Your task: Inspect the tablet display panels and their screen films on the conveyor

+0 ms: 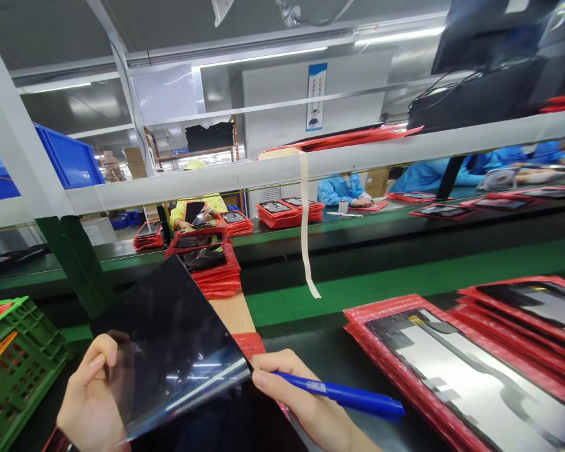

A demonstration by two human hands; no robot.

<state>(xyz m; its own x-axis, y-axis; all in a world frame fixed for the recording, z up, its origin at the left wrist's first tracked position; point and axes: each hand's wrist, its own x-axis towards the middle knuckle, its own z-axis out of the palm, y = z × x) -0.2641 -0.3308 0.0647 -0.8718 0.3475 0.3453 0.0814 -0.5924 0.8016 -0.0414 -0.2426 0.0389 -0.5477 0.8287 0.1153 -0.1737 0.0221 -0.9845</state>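
Observation:
A glossy black display panel is tilted up in front of me, with ceiling lights mirrored in its surface. Across its lower part a clear film appears lifted and curled. My left hand is closed, thumb and finger pinching the film's left edge. At the panel's right edge my right hand grips the border between thumb and fingers. That same hand also carries a blue marker pen, pointing out to the right. The panel's bottom runs out of view.
Red bubble-wrap pouches with display panels on top are stacked at right. More red pouches lie ahead. A green crate stands at left. A tape strip hangs from the white rail. Co-workers sit across the line.

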